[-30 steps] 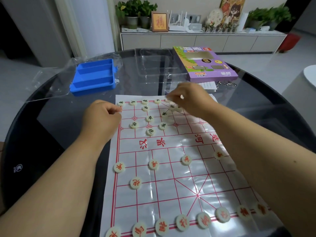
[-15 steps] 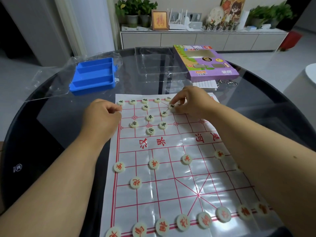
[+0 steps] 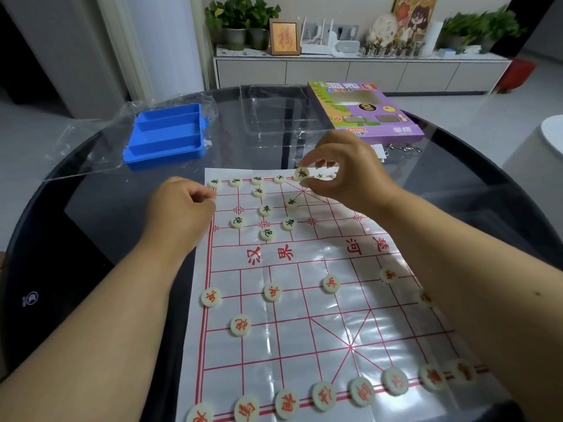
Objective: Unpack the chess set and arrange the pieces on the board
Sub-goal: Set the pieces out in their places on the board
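Note:
A white plastic chess sheet with red lines (image 3: 320, 300) lies on the dark glass table. Round cream pieces with red characters stand along its near rows, such as one (image 3: 240, 325) at the left. Pieces with black characters sit at the far end, several loose off their points, like one (image 3: 267, 234). My right hand (image 3: 344, 172) is over the far row and pinches a black-lettered piece (image 3: 302, 173) between thumb and fingers, lifted and tilted. My left hand (image 3: 179, 211) lies curled at the sheet's far left edge, fingertips on the sheet.
A blue divided tray (image 3: 166, 137) lies on a clear plastic bag at the far left. A clear plastic insert (image 3: 274, 114) and the purple game box (image 3: 365, 111) sit at the far side. Keys (image 3: 402, 148) lie beside the box.
My right hand picked up a black-lettered piece from near the far palace and raised it over the back row. My left hand stayed where it was.

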